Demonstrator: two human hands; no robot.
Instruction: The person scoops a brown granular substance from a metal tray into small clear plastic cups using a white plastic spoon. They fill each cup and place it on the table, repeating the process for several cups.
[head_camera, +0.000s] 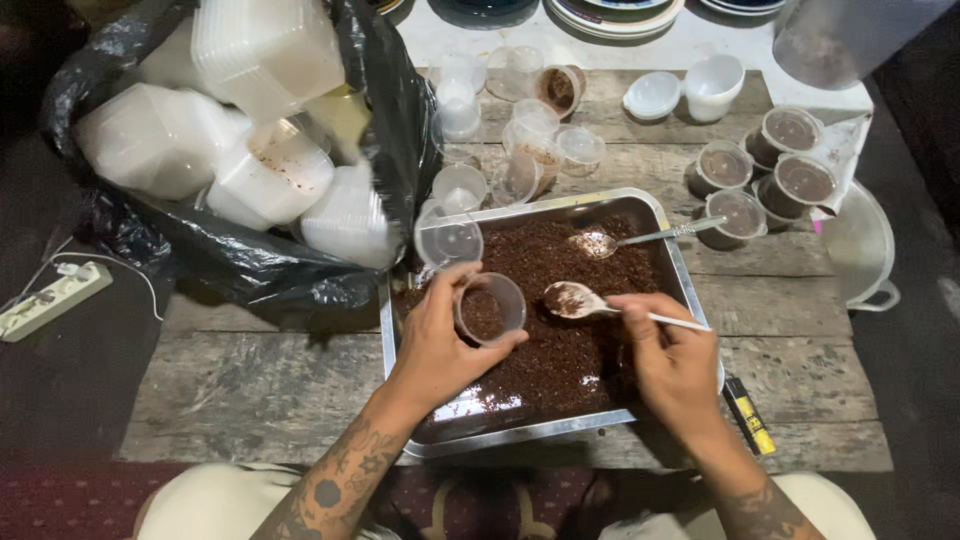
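Note:
My left hand (437, 345) holds a small clear plastic cup (489, 309) tilted over a metal tray (393, 345) full of dark brown crumbly stuff (560, 365). The cup has some of that brown stuff in it. My right hand (672, 358) grips a white plastic spoon (580, 301) by its handle, bowl pointing at the cup and smeared brown. A second spoon, metal (620, 241), lies in the tray at the far side.
Several filled, lidded cups (765, 165) stand at the back right. Empty cups and lids (500, 130) crowd behind the tray. A black bag of white plastic containers (250, 150) sits at left. A yellow and black lighter (748, 413) lies right of the tray, and a power strip (52, 298) lies far left.

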